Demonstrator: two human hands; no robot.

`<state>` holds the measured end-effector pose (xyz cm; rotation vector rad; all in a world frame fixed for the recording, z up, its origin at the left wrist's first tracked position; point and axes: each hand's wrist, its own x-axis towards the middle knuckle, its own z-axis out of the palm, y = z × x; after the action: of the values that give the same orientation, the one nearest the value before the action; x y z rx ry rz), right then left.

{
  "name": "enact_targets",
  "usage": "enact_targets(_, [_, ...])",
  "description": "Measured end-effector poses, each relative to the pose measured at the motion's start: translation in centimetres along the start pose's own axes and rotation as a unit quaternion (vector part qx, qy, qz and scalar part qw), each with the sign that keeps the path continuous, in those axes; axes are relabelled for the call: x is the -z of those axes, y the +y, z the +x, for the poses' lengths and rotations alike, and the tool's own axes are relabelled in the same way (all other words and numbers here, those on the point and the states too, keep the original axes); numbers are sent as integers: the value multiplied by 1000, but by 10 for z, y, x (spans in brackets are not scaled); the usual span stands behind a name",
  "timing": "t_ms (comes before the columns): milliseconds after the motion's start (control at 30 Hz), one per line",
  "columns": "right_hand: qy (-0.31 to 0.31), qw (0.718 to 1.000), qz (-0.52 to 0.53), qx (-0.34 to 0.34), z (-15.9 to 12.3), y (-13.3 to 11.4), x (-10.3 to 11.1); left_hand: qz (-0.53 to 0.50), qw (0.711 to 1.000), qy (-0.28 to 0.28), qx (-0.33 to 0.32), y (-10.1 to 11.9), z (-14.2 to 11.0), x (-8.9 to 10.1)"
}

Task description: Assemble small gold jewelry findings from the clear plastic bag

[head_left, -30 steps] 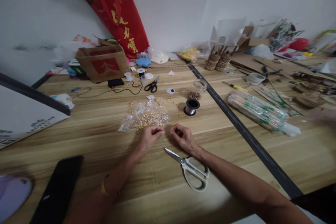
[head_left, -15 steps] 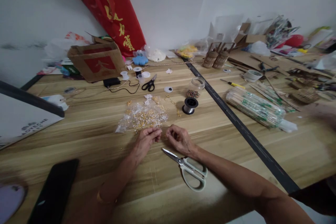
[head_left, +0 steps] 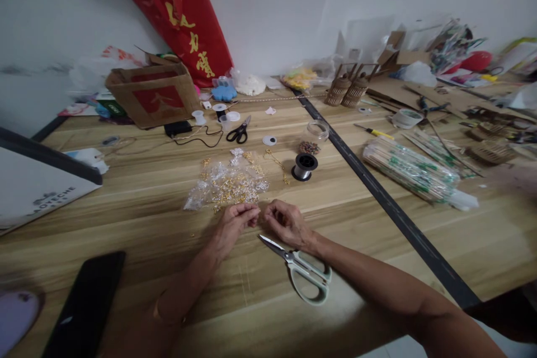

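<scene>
Wooden tabletop (head_left: pixel 146 210) spreads before us, small metal pieces (head_left: pixel 235 187) heaped just ahead, likely for easy reach; pale-handled scissors (head_left: pixel 289 258) lie nearer. Our left hand (head_left: pixel 235 225) and right hand (head_left: pixel 289 225) curl close but apart; whether they grip anything, we cannot tell.

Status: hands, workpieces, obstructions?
Left hand pinched, right hand curled, contents unclear. Small shiny gold-and-silver pieces heaped beyond left hand. Pale-handled metal scissors beside right wrist.
</scene>
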<state>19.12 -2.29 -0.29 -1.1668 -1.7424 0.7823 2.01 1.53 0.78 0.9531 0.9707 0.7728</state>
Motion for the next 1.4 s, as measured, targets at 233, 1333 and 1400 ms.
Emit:
enact_targets(233, [-3,1000,-7,-14,-1,5,-2,18,1000,1,-12,-1,0,1])
enact_targets(1333, [-14,1000,-6,-28,-4,8,-3,72,996,-16,-48,2,-3,-1])
enact_targets(1400, [-10,1000,-8,-28,-3,8,-3,75,996,-8,-41,2,-3,-2])
